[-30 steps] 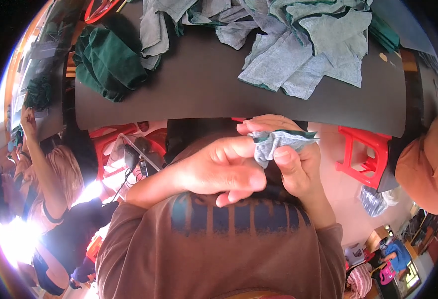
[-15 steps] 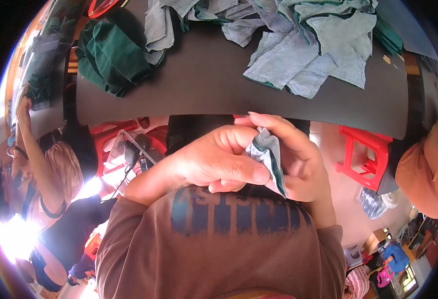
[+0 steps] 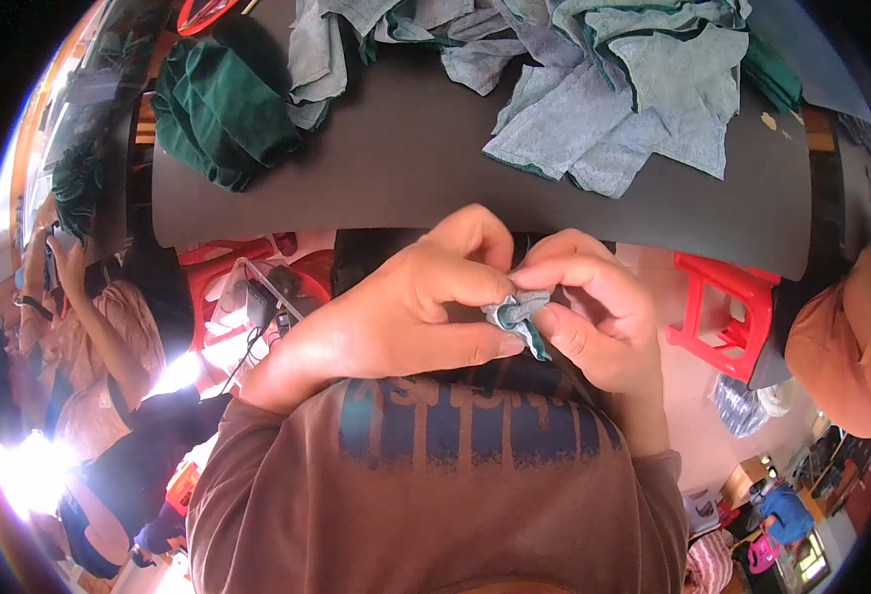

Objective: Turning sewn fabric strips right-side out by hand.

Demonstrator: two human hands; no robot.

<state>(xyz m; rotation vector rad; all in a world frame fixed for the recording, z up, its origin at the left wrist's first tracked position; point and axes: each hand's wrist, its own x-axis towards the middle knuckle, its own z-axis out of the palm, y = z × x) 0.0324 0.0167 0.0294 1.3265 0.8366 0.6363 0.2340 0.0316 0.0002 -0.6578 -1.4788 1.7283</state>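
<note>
A small crumpled piece of fabric (image 3: 522,315), grey on one face and green on the other, is pinched between my two hands near my chest, just off the table's near edge. My left hand (image 3: 445,292) grips it from the left between thumb and fingers. From the right, my right hand (image 3: 594,307) holds it with thumb and bent fingers. Part of the fabric is hidden behind the fingertips. Beyond my hands, a pile of grey-and-green fabric pieces (image 3: 604,119) lies on the dark table (image 3: 406,168), with a bunched green cloth (image 3: 222,119) at its left.
A red plastic stool (image 3: 722,317) stands right of the table's near edge. A co-worker (image 3: 99,317) handles green fabric at the far left; another person's orange garment (image 3: 846,356) shows at the right. Red-handled scissors (image 3: 203,12) lie at the back left.
The fabric is bunched smaller, and both hands now pinch it with their fingertips. My left fingers have lifted and bent. At the left, the co-worker's hands and green cloth have shifted.
</note>
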